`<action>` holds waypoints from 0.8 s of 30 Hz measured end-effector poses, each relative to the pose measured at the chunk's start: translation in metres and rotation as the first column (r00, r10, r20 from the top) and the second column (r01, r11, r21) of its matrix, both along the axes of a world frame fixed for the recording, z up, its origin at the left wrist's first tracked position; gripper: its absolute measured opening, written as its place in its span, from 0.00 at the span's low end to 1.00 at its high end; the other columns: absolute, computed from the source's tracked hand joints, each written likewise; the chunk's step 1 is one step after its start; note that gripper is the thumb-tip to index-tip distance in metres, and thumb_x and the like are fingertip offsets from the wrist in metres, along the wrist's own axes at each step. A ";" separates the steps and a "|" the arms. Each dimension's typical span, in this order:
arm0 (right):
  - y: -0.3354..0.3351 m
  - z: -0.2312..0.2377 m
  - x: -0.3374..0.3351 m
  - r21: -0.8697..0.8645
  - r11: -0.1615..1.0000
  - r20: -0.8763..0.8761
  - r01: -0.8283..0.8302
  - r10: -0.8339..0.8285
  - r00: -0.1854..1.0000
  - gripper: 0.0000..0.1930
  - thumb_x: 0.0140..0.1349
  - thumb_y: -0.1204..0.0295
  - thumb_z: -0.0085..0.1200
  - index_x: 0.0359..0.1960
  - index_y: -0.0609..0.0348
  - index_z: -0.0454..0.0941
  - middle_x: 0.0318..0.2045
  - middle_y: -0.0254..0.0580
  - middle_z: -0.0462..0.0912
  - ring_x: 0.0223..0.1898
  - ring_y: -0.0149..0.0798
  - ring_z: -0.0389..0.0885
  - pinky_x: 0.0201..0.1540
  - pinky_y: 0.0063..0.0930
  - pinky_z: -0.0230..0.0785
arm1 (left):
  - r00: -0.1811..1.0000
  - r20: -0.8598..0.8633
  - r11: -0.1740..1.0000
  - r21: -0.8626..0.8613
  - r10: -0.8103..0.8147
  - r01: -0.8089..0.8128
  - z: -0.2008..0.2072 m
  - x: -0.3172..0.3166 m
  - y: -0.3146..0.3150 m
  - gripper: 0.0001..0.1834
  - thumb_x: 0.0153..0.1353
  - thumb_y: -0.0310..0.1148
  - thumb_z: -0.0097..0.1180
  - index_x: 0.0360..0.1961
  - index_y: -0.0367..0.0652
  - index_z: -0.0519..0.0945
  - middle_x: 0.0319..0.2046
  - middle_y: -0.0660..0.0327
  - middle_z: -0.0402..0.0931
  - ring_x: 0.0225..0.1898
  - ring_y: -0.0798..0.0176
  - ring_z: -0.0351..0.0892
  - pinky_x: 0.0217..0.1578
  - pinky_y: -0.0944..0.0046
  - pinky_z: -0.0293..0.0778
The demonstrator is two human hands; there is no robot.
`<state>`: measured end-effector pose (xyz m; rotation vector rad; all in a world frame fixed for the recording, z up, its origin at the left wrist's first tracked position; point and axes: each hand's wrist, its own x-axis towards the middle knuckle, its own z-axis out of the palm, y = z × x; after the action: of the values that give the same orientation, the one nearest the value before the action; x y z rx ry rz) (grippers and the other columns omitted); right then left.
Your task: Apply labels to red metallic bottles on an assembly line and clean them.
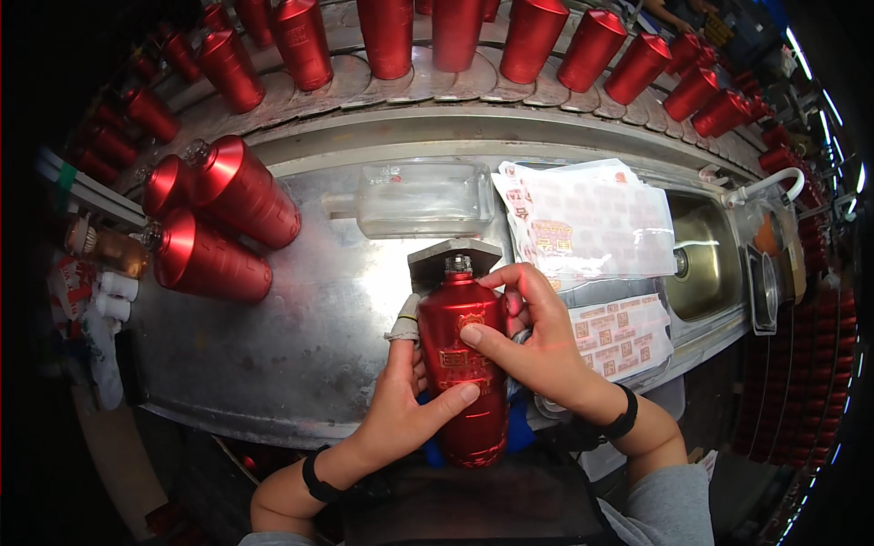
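- Closest to the camera, a red bottle (464, 364) lay lengthwise between both hands at the near edge of the steel counter (300, 337), its capped neck pointing away and its base toward the person.
- Wrapped around the bottle's left flank, the left hand (410, 400) had its thumb across the front; one finger wore a white cot.
- From the other side, the right hand (537, 337) curled its fingers (523, 282) over the shoulder, thumb pressing the gold label on the front. Both hands were equally near.
- Beyond the neck stood a grey metal bracket (451, 255), then a clear glass bottle (423, 198) on its side.
- White label sheets with red and gold print (592, 223) sat to the right, a second sheet (624, 332) below them.
- Three red bottles (218, 218) lay at the left; a row of red bottles (455, 36) curved along the conveyor behind.
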<state>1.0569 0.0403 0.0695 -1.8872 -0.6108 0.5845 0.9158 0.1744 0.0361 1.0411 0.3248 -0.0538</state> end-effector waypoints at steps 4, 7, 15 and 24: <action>-0.002 0.002 -0.002 0.000 1.000 0.002 -0.004 0.004 1.000 0.24 0.54 0.65 0.71 0.47 0.60 0.74 0.38 0.37 0.71 0.35 0.28 0.68 0.34 0.23 0.68 | 0.999 -0.007 0.999 0.007 -0.037 0.037 -0.001 -0.001 0.002 0.56 0.60 0.31 0.66 0.75 0.41 0.35 0.68 0.47 0.56 0.69 0.54 0.62 0.67 0.54 0.61; -0.003 0.001 -0.002 0.008 1.000 -0.052 0.010 -0.009 0.999 0.24 0.54 0.64 0.70 0.48 0.60 0.74 0.38 0.38 0.71 0.35 0.29 0.68 0.33 0.23 0.67 | 0.999 -0.019 0.999 0.006 -0.045 0.045 0.003 0.000 0.003 0.57 0.59 0.31 0.67 0.75 0.41 0.35 0.68 0.47 0.56 0.68 0.54 0.63 0.67 0.54 0.62; -0.001 -0.001 -0.001 -0.021 1.000 0.060 0.003 -0.002 0.998 0.24 0.54 0.62 0.70 0.47 0.60 0.74 0.37 0.39 0.71 0.33 0.31 0.67 0.33 0.24 0.66 | 1.000 0.003 0.999 0.048 -0.020 0.019 -0.002 0.006 -0.001 0.57 0.58 0.30 0.68 0.75 0.41 0.35 0.66 0.48 0.59 0.66 0.55 0.66 0.64 0.55 0.66; -0.008 -0.002 0.002 0.075 0.997 -0.277 0.038 -0.016 0.961 0.23 0.56 0.67 0.69 0.50 0.59 0.73 0.37 0.34 0.66 0.35 0.24 0.65 0.32 0.17 0.65 | 0.998 0.000 0.998 -0.001 0.070 -0.070 0.009 0.017 0.009 0.52 0.62 0.31 0.64 0.75 0.38 0.38 0.68 0.45 0.57 0.67 0.55 0.65 0.65 0.57 0.65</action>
<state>1.0588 0.0326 0.0671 -1.6984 -0.4188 0.7788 0.9330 0.1835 0.0451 1.0277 0.3609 0.0090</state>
